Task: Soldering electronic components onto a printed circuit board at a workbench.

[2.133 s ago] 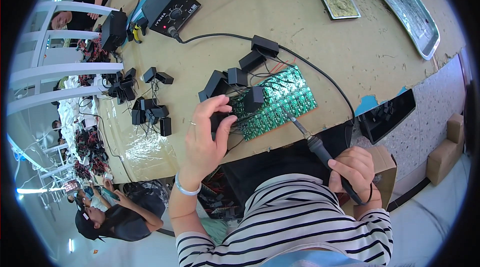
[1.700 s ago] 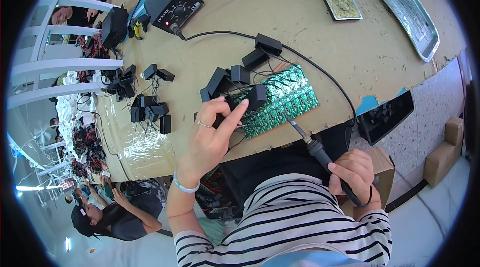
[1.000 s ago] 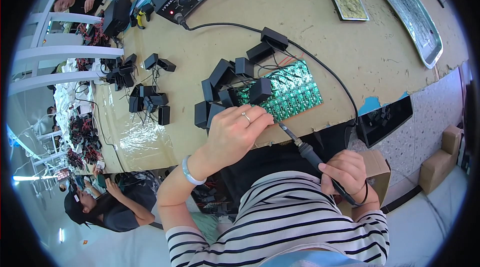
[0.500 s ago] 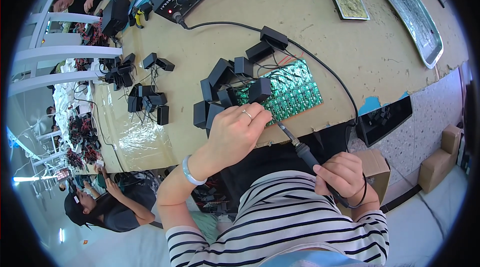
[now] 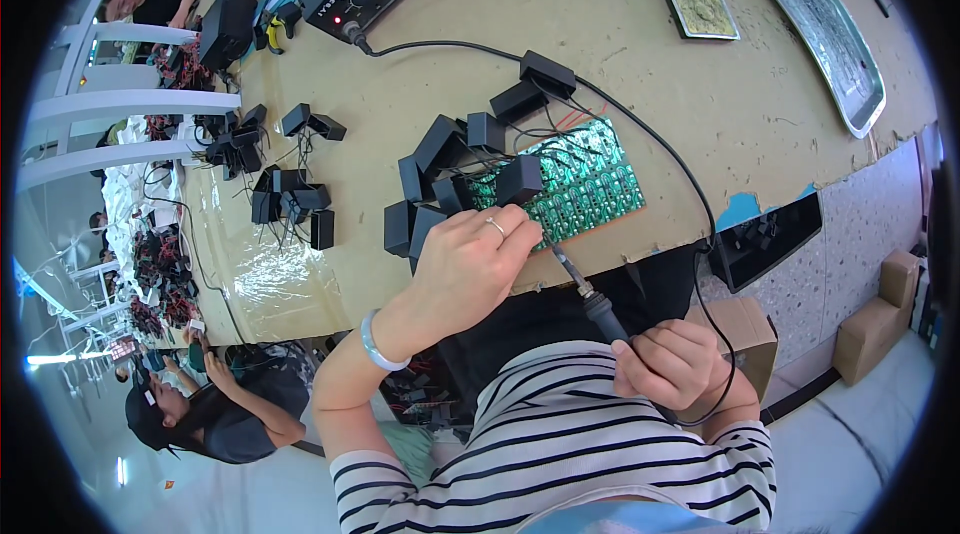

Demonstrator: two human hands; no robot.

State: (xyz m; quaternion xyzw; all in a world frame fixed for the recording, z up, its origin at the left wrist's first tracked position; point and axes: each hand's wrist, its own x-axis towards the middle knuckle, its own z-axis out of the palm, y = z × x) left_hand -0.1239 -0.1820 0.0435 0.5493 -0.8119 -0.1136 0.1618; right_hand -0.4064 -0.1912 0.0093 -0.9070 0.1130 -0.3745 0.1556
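Left hand (image 5: 470, 264) has shifted onto green circuit board (image 5: 570, 184), pressing flat, gripping nothing; right hand (image 5: 675, 364) grip closed round soldering iron (image 5: 590, 294), tip now nearer board edge, centre frame.

Left hand (image 5: 470, 264) palm-down, fingers curled; right hand (image 5: 672, 366) in closed grip

Left hand (image 5: 470, 259) on green board (image 5: 580, 184), right hand (image 5: 675, 364) (fist) gripping iron (image 5: 590, 294)

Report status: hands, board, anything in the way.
Left hand resting on green circuit board. Right hand gripping soldering iron, tip near board edge. Black boxes with wires crowd the board's left side.
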